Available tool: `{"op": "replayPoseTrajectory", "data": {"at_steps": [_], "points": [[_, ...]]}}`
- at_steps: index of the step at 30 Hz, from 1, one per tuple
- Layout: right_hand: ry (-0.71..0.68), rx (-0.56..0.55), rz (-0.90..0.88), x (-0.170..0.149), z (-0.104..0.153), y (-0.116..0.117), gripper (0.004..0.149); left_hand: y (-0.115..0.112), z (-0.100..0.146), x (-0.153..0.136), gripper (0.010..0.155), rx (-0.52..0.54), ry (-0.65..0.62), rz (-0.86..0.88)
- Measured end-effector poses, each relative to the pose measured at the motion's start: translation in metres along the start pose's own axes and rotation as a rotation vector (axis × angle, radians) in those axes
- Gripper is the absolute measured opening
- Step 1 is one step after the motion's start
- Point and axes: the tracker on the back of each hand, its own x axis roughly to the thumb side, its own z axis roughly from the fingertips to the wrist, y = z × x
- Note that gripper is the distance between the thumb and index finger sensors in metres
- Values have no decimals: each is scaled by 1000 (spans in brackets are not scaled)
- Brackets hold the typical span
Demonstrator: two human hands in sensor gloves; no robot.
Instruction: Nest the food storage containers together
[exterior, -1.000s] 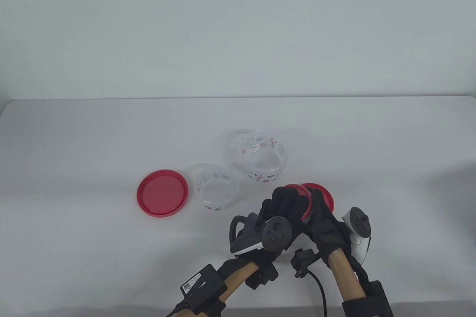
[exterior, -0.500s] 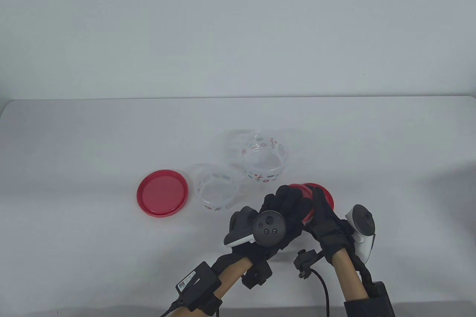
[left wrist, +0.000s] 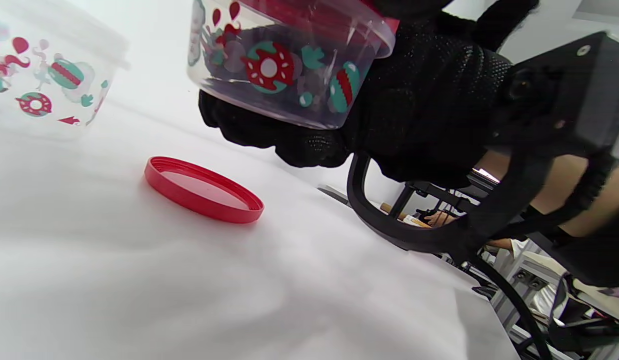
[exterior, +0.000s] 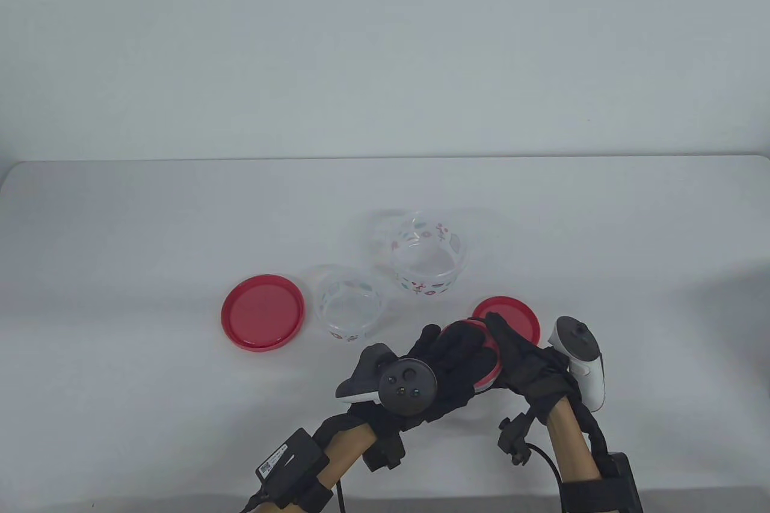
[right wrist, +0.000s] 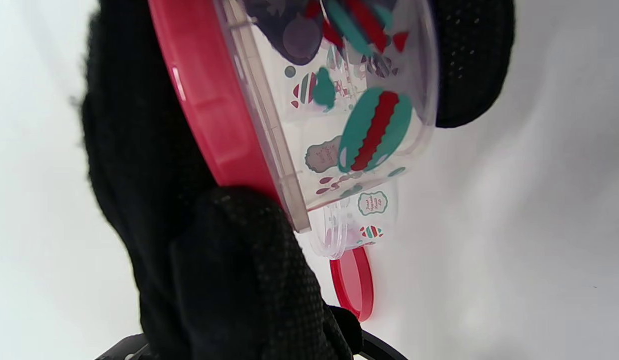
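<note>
A small clear printed container (exterior: 492,364) with a red lid on it is held above the table's near middle between both hands. My left hand (exterior: 448,350) wraps its body from the left. My right hand (exterior: 511,344) grips its red lid (right wrist: 209,130) from the right. In the right wrist view the left hand's fingers (right wrist: 472,60) cup the container's bottom. The container shows tilted in the left wrist view (left wrist: 284,70). Two open printed containers stand on the table, a smaller one (exterior: 349,308) and a larger one (exterior: 427,260).
A large red lid (exterior: 261,320) lies left of the smaller open container. A smaller red lid (exterior: 508,314) lies on the table just behind my hands; it also shows in the left wrist view (left wrist: 204,190). The white table (exterior: 120,236) ends at a pale wall.
Both hands drew the lidded container toward the near edge and slightly left. This uncovered more of the small red lid lying behind them. The open containers and large lid stayed put.
</note>
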Motion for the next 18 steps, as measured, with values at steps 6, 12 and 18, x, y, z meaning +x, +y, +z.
{"op": "replayPoseTrajectory", "data": {"at_steps": [6, 12, 18], "points": [[-66, -98, 25, 1, 1, 4, 68, 12, 12, -12, 69, 277, 157, 95], [-107, -73, 2, 0, -2, 10, 69, 22, 30, -38, 69, 374, 453, 189], [-117, -8, -22, -2, -5, 22, 70, 6, 24, -48, 69, 195, 484, 450]]}}
